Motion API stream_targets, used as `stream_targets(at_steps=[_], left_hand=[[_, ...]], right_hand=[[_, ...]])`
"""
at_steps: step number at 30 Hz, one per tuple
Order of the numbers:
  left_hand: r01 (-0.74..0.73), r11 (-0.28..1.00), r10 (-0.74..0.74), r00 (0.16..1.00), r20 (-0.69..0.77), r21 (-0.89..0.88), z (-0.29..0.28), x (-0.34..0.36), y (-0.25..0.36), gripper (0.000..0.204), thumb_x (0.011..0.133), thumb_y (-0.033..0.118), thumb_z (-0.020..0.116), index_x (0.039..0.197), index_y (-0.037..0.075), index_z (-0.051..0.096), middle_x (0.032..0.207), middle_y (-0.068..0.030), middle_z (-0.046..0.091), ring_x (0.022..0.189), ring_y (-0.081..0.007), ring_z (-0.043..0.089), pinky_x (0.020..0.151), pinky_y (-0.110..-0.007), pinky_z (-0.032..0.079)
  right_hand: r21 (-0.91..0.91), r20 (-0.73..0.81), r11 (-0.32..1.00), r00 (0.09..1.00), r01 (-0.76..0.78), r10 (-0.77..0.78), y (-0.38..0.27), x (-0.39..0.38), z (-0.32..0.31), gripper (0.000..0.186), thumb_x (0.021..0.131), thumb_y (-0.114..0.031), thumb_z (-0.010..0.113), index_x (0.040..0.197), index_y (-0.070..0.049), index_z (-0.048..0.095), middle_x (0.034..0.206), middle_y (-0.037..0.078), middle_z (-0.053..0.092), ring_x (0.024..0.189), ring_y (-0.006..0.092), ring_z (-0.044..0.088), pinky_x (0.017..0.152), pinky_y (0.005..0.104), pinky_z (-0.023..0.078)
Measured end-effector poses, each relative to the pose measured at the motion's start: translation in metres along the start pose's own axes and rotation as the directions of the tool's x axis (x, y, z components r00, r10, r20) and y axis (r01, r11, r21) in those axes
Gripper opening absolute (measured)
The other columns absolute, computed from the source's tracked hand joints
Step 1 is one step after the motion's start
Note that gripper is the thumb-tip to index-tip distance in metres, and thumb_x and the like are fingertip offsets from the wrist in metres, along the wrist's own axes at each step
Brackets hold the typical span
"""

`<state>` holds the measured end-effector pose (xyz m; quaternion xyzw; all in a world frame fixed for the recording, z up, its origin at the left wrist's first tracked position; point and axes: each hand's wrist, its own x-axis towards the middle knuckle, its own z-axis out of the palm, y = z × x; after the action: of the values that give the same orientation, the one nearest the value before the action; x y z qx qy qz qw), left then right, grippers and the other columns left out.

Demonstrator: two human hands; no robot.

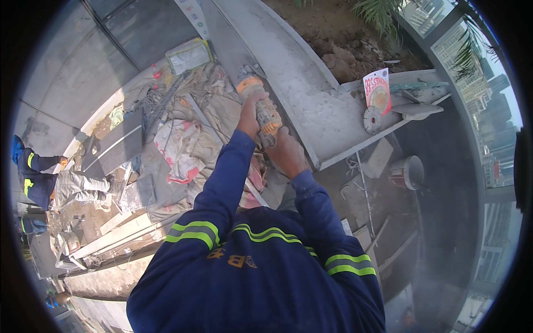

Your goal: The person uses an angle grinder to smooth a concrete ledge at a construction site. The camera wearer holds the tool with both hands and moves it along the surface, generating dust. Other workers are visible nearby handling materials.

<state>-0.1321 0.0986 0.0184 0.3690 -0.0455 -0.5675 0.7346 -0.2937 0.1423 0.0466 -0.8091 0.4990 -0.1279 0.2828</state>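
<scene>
Both hands are closed on an orange angle grinder (262,108), which sits just above the centre of the view, toward 12 o'clock. The left hand (250,114) wraps the forward part of the tool body; the right hand (286,152) grips the rear end, at 5 o'clock from the left hand. The grinder's head rests against the inner edge of a grey concrete ledge (311,94) that runs diagonally from 12 o'clock down toward 3 o'clock. Dark blue sleeves with yellow-green reflective bands enter from the lower edge. On the ledge, at 2 o'clock from the hands, lies a loose cutting disc (372,118) touching a red-and-white disc packet (378,89). A small bucket (408,172) stands on the dark floor at 3 o'clock. Crumpled dust sheets (183,144) cover the ground at 9 o'clock. Another person (55,180) in blue and grey crouches at the far 9 o'clock rim.
</scene>
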Motion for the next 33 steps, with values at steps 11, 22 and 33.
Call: stream_targets(at_steps=[11,22,33], left_hand=[[0.019,1.000,-0.018,1.000,0.015,-0.004,-0.004,-0.003,-0.003,0.030,0.078,0.019,0.076,0.100,0.005,0.062,0.083,-0.0107,0.062,0.073,-0.0285,0.067,0.064,-0.044,0.059],[0.055,0.998,-0.055,0.998,0.006,0.022,-0.002,0.012,0.002,0.032,0.080,0.019,0.075,0.103,0.005,0.061,0.084,-0.0110,0.062,0.074,-0.0289,0.067,0.065,-0.045,0.059],[0.011,1.000,-0.011,1.000,-0.005,-0.006,0.000,-0.003,-0.003,0.027,0.080,0.018,0.075,0.100,0.005,0.062,0.082,-0.0098,0.062,0.073,-0.0285,0.067,0.066,-0.044,0.058]], right_hand=[[0.012,0.041,1.000,0.999,0.015,-0.016,-0.004,-0.009,-0.011,0.038,0.080,-0.019,0.071,0.102,0.004,0.049,0.091,0.033,0.069,0.088,0.0499,0.068,0.077,0.0558,0.054],[0.014,0.010,0.999,0.999,0.032,-0.032,0.004,0.008,0.002,0.040,0.080,-0.019,0.072,0.102,0.004,0.049,0.092,0.032,0.069,0.088,0.0494,0.068,0.076,0.0547,0.055],[0.003,0.030,1.000,1.000,0.004,-0.004,-0.001,-0.008,-0.005,0.040,0.079,-0.018,0.073,0.103,0.003,0.049,0.093,0.031,0.070,0.089,0.0486,0.069,0.077,0.0548,0.055]])
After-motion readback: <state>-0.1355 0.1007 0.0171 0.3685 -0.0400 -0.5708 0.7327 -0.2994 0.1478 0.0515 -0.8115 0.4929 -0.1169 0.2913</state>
